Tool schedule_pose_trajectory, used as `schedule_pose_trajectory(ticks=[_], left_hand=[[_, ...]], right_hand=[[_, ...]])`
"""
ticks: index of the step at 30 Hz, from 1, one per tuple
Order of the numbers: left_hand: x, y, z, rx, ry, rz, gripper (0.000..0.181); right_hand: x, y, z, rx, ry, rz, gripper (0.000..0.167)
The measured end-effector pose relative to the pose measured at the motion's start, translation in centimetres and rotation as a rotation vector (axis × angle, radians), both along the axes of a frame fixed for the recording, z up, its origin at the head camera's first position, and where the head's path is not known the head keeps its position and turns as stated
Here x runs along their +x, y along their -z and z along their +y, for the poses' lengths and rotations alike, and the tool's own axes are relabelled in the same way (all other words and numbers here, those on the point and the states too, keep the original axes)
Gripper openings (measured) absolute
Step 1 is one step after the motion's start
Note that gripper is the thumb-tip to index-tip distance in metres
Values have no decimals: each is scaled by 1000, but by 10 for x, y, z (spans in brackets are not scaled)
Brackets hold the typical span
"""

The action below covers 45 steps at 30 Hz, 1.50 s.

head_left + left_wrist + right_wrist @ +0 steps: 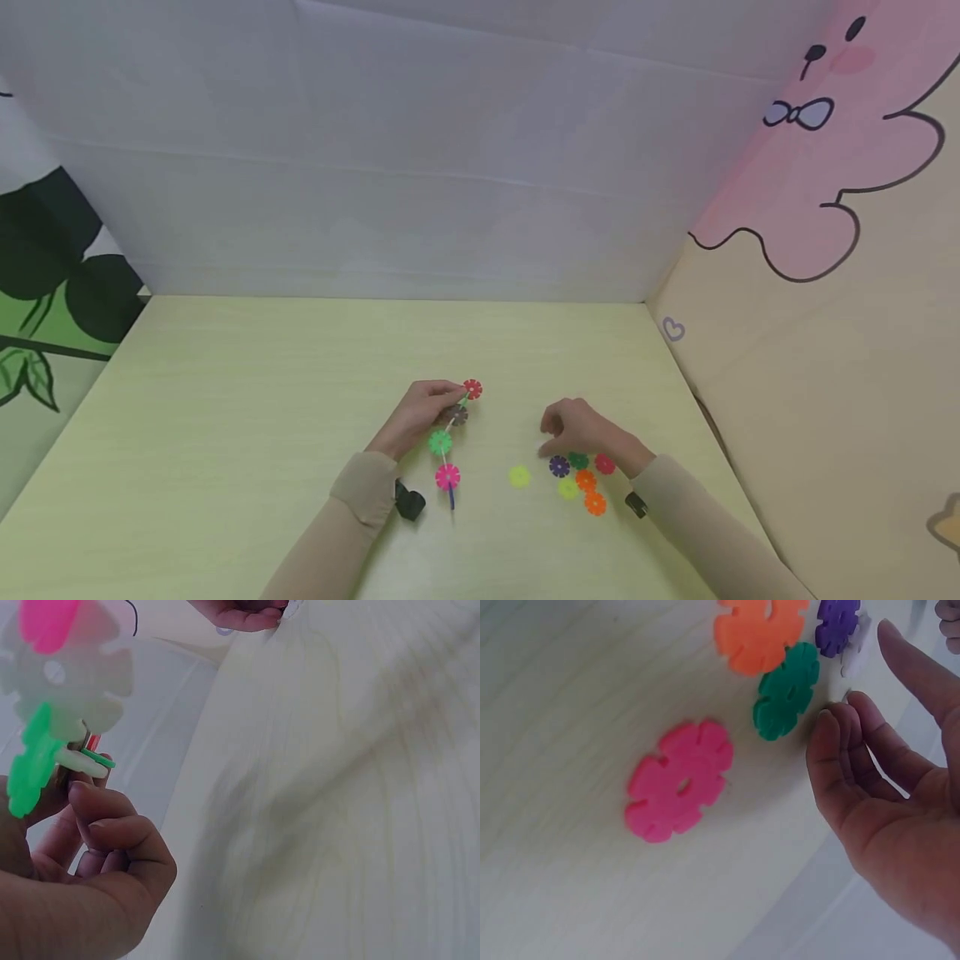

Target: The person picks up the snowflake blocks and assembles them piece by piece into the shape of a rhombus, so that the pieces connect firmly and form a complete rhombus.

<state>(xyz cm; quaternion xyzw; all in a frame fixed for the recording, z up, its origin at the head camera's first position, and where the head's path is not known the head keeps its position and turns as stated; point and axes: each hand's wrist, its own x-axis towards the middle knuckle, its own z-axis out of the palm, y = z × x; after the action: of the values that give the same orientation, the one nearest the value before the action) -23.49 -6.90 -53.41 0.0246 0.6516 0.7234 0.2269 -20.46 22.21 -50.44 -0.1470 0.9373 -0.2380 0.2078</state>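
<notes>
My left hand pinches a chain of interlocked plastic snowflake discs near its far end. A red disc tops the chain; below come a dark-looking disc, a green disc, a pink disc and a blue one seen edge-on. In the left wrist view a pale disc also belongs to it. My right hand hovers at the loose discs, fingers bent, thumb apart from them. Beside its fingertips lie a white disc and a purple disc.
Loose discs lie under and before the right hand: a dark green one, a pinkish-red one, orange ones and a yellow one. Another yellow disc lies apart, between the hands. Walls bound the table behind and at right.
</notes>
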Motion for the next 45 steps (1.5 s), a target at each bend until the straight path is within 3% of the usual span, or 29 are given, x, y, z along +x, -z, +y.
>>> schedule_pose_trajectory(ticks=[12, 25, 36, 45], left_hand=[[0, -2, -1, -22, -11, 24, 25], [1, -5, -2, -30, -21, 7, 24], [4, -7, -1, -16, -25, 13, 25], [5, -8, 0, -15, -33, 5, 27]], right_hand=[[1, 4, 2, 41, -57, 32, 28], [-2, 9, 5, -29, 48, 36, 23], [-7, 10, 2, -61, 74, 66, 13], [-10, 10, -13, -154, 70, 128, 15]])
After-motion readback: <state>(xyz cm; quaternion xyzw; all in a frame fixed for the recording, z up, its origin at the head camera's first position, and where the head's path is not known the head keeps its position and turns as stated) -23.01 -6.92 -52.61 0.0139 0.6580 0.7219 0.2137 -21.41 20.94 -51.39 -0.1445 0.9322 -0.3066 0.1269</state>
